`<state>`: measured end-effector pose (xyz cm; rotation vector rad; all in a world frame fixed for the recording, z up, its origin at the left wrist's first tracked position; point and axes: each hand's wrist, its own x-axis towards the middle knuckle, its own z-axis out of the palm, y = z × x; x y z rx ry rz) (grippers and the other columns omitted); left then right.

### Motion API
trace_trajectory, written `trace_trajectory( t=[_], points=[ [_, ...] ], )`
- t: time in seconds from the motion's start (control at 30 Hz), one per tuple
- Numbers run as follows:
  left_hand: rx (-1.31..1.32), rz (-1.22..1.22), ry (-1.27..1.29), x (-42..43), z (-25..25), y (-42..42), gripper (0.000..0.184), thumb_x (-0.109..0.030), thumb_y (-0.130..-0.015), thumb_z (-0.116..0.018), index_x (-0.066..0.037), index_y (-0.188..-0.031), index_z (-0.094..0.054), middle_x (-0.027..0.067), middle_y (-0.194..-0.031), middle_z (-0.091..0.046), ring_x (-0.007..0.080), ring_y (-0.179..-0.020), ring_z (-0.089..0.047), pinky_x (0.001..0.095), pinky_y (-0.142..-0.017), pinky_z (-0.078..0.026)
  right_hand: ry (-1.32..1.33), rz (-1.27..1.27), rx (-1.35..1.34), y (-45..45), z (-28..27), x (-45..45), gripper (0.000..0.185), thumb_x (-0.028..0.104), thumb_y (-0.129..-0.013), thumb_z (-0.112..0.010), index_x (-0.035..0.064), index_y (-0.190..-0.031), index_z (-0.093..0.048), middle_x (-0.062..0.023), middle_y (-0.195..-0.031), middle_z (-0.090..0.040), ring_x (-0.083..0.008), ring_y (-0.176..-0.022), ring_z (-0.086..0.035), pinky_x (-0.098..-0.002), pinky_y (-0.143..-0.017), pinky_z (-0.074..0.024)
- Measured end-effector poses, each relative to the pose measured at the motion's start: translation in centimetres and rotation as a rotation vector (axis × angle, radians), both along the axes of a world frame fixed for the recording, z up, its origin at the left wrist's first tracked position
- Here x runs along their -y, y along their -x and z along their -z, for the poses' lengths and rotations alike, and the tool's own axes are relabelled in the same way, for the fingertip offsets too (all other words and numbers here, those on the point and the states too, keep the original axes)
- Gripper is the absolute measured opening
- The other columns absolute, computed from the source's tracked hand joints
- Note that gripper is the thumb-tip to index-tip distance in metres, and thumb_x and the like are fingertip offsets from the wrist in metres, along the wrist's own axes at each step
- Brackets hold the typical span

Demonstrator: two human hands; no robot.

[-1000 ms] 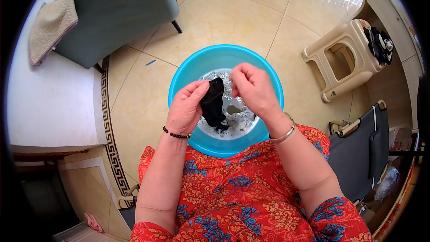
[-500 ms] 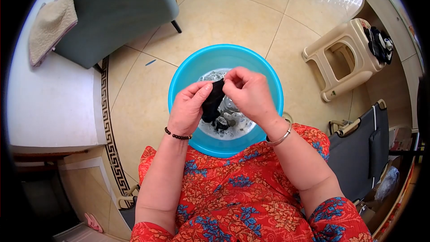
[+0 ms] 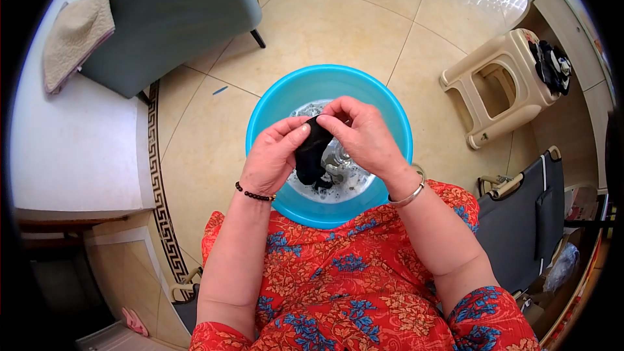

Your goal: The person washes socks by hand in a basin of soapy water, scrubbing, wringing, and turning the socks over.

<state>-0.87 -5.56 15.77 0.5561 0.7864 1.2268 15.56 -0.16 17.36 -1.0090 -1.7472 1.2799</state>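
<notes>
A black sock (image 3: pixel 312 156) hangs over the soapy water (image 3: pixel 338 194) in a blue basin (image 3: pixel 394 117). Its upper edge is pinched between the thumb and fingers of my left hand (image 3: pixel 270 156). My right hand (image 3: pixel 365 138) grips the same edge, close beside the left. The sock's lower end dangles just above or in the suds; I cannot tell which. Foam and some greyish cloth show in the water beneath it, partly hidden by my hands.
At the right stands a beige plastic stool (image 3: pixel 484 88) with dark socks (image 3: pixel 552 68) piled on top. A folded dark grey chair (image 3: pixel 517 227) is nearer, on the right. A grey-green chair (image 3: pixel 182 19) with a beige cloth (image 3: pixel 78 42) stands at the upper left.
My right hand has come slightly down and closer to my left along the sock's edge. The sock now hangs more spread out and covers more of the water.
</notes>
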Motion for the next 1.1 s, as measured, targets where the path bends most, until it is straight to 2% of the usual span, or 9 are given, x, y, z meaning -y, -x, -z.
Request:
trace_trajectory(
  t=[0.1,0.17,0.3,0.4,0.6,0.83,0.93,1.0,1.1],
  points=[
    [-0.167,-0.026,-0.027,0.1,-0.1,0.0,0.02,-0.008,-0.087,-0.059,0.0,-0.105,-0.06,0.0058,-0.099,-0.063,0.0117,-0.089,-0.059,0.0255,-0.08,-0.048,0.036,0.048,-0.028,0.1,-0.3,0.2,0.015,0.013,-0.082,-0.061,-0.0015,-0.083,-0.058,-0.0116,-0.077,-0.061,-0.0198,-0.067,-0.058,-0.0311,-0.062,-0.0463],
    [-0.492,-0.203,-0.172,0.0,0.2,-0.1,0.019,-0.004,-0.085,-0.06,-0.001,-0.103,-0.061,0.0052,-0.097,-0.063,0.0104,-0.087,-0.058,0.0236,-0.078,-0.048,-0.173,0.056,0.06,0.2,-1.2,0.9,0.013,0.012,-0.08,-0.063,0.0004,-0.082,-0.058,-0.012,-0.077,-0.059,-0.0243,-0.069,-0.058,-0.0334,-0.062,-0.046],
    [-0.632,-0.319,-0.196,0.1,0.7,-0.3,0.016,-0.002,-0.085,-0.058,-0.001,-0.101,-0.062,0.0049,-0.094,-0.063,0.0099,-0.086,-0.058,0.0227,-0.077,-0.047,-0.478,-0.008,0.105,0.7,-0.4,1.8,0.012,0.011,-0.077,-0.065,0.002,-0.08,-0.058,-0.0121,-0.074,-0.057,-0.0287,-0.07,-0.057,-0.036,-0.062,-0.0455],
    [-0.3,-0.295,-0.173,0.1,0.8,-0.5,0.017,0.001,-0.086,-0.055,0.0,-0.102,-0.061,0.0055,-0.095,-0.063,0.011,-0.086,-0.058,0.0231,-0.077,-0.048,-0.388,-0.081,0.019,1.2,0.0,2.8,0.011,0.01,-0.078,-0.065,0.0024,-0.081,-0.058,-0.0122,-0.074,-0.057,-0.0288,-0.071,-0.057,-0.0359,-0.063,-0.0458],
    [-0.153,-0.287,-0.185,-0.3,1.3,-0.6,0.016,0.001,-0.085,-0.056,0.0,-0.101,-0.061,0.0059,-0.096,-0.062,0.0118,-0.087,-0.057,0.0235,-0.079,-0.047,0.0,0.112,-0.198,1.2,-0.2,1.8,0.011,0.01,-0.082,-0.061,0.0003,-0.087,-0.059,-0.0107,-0.078,-0.059,-0.0234,-0.067,-0.057,-0.0315,-0.061,-0.0455],
    [-0.285,-0.301,-0.228,-0.2,0.9,-1.0,0.015,0.004,-0.084,-0.057,-0.001,-0.097,-0.055,0.0052,-0.096,-0.06,0.0107,-0.089,-0.057,0.0233,-0.081,-0.047,-0.291,0.046,-0.088,1.0,0.2,1.2,0.013,0.007,-0.082,-0.06,-0.0002,-0.092,-0.062,-0.01,-0.078,-0.058,-0.0174,-0.067,-0.056,-0.0281,-0.06,-0.0445],
    [-0.363,-0.3,-0.301,0.0,0.4,-1.0,0.016,0.007,-0.082,-0.057,-0.002,-0.095,-0.052,0.0054,-0.097,-0.059,0.0112,-0.09,-0.056,0.0235,-0.082,-0.047,-0.161,0.008,-0.09,0.6,-0.3,1.3,0.012,0.006,-0.082,-0.061,-0.0005,-0.091,-0.062,-0.0072,-0.077,-0.059,-0.0136,-0.068,-0.056,-0.0254,-0.061,-0.0451],
    [-0.422,-0.292,-0.37,0.1,0.2,-1.0,0.016,0.008,-0.081,-0.058,-0.002,-0.093,-0.052,0.0062,-0.097,-0.059,0.0123,-0.09,-0.057,0.0243,-0.083,-0.047,0.202,-0.071,-0.278,0.4,-0.6,1.3,0.011,0.007,-0.083,-0.061,-0.0006,-0.091,-0.063,-0.0033,-0.078,-0.06,-0.0087,-0.069,-0.056,-0.023,-0.063,-0.046],
    [-0.448,-0.28,-0.434,0.2,0.2,-0.9,0.016,0.008,-0.081,-0.058,-0.002,-0.092,-0.052,0.0064,-0.097,-0.059,0.013,-0.091,-0.057,0.025,-0.082,-0.047,0.33,-0.165,-0.375,-0.1,-0.8,0.9,0.011,0.008,-0.084,-0.062,-0.001,-0.089,-0.062,-0.0014,-0.079,-0.061,-0.006,-0.072,-0.055,-0.0211,-0.065,-0.0463]
  ],
)
